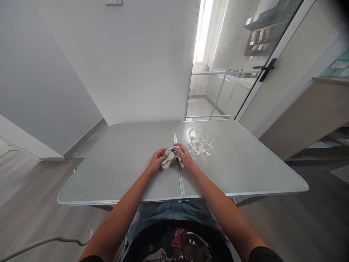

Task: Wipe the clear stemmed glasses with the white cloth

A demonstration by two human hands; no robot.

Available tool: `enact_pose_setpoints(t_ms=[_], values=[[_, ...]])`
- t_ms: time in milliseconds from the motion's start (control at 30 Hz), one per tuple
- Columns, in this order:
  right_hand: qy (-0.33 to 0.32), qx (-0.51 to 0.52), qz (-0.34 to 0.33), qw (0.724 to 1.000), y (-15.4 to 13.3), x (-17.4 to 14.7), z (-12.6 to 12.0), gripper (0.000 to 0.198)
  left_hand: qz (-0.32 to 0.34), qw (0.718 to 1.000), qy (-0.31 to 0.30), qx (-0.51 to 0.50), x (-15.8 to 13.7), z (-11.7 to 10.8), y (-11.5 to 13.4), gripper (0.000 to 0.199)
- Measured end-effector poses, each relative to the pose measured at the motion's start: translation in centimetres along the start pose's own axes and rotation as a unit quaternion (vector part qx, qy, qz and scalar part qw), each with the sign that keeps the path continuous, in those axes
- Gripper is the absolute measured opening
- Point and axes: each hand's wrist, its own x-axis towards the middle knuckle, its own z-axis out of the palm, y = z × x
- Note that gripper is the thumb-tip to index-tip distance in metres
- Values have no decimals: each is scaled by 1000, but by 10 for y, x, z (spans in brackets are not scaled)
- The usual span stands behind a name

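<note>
Both hands are closed on a crumpled white cloth (169, 157) above the table's centre seam. My left hand (158, 159) grips its left side, and my right hand (185, 156) its right side. Something clear or greyish shows in the fold between the hands, perhaps a glass, but I cannot make it out. Just right of my right hand stand several clear stemmed glasses. The tallest-looking wine glass (193, 135) is upright at the back left of the group, and another stemmed glass (207, 147) is at its front right.
A pale folding table (117, 163) with a metal rim spans the view in front of me. Behind it are a white wall (136, 65) and a glass door with a black handle (267, 69). A pale cable (54, 238) hangs at lower left.
</note>
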Motion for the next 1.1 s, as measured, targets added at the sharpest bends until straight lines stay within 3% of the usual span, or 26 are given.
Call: enact_pose_setpoints(t_ms=[100, 233, 500, 633, 733, 800, 900, 967, 1100], values=[[-25, -20, -23, 999, 1, 0, -1, 32, 9, 1000, 27, -1, -1, -1, 5, 37], [-33, -54, -29, 998, 1, 0, -2, 25, -36, 998, 33, -43, -3, -1, 10, 51], [-98, -11, -7, 995, -4, -8, 10, 39, -79, 987, 41, -136, 1, -6, 4, 60], [-55, 47, 25, 997, 0, -6, 14, 32, -62, 984, 36, -165, 2, -6, 4, 75], [15, 104, 50, 993, 0, -4, 16, 34, -32, 988, -13, -151, 1, -3, -3, 84], [31, 150, 83, 985, 0, -3, 17, 35, -31, 992, -18, -117, 1, -1, -11, 78], [4, 144, 103, 984, -1, -3, 18, 36, -35, 994, 56, -82, 2, 1, -18, 59], [8, 73, 71, 995, -2, -4, 16, 39, -35, 991, 80, -97, 4, 0, -18, 50], [102, -64, -34, 992, -14, -7, 12, 46, -33, 985, 91, -142, 7, -3, -13, 34]])
